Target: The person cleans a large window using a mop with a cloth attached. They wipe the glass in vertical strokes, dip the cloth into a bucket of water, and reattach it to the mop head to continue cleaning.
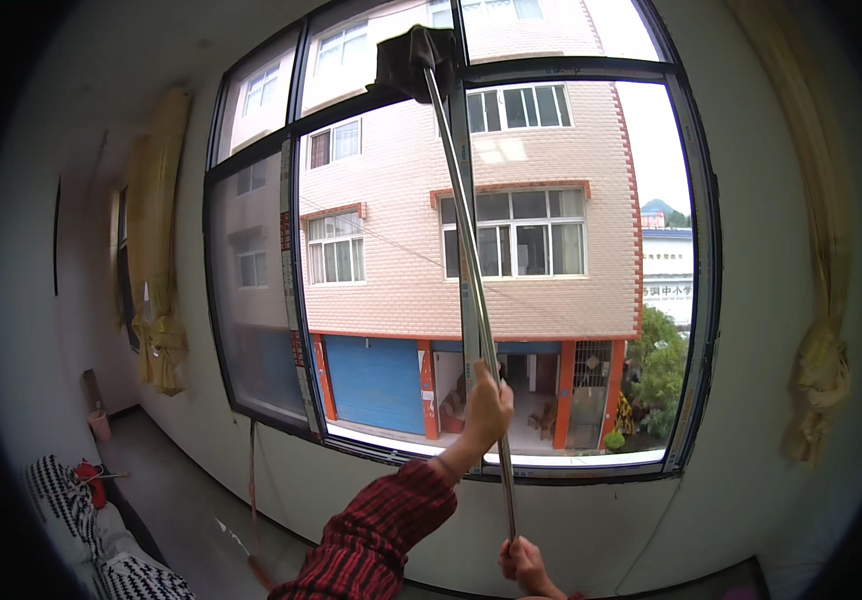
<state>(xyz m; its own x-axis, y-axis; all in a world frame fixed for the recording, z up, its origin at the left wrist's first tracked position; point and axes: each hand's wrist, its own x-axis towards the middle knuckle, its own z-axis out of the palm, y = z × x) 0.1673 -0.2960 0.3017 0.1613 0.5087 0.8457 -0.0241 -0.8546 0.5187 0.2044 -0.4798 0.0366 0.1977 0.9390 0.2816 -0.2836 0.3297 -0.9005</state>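
A long metal pole (468, 225) rises in front of a dark-framed window (588, 471). My left hand (488, 405) grips the pole about two thirds of the way down, its arm in a red and black sleeve. Lower, near the pole's bottom end, my right hand (524, 564) is closed around it. At the pole's top, a dark cloth (408, 66) covers the head and lies over the upper window pane and frame, left of the central upright. What is under the cloth is hidden.
Tied yellow curtains hang left (160, 300) and right (821, 375) of the window. Black-and-white patterned fabric (63, 495) lies at the lower left, near a pink bucket (100, 425). A thin stick (253, 472) stands against the wall under the window. A brick building is outside.
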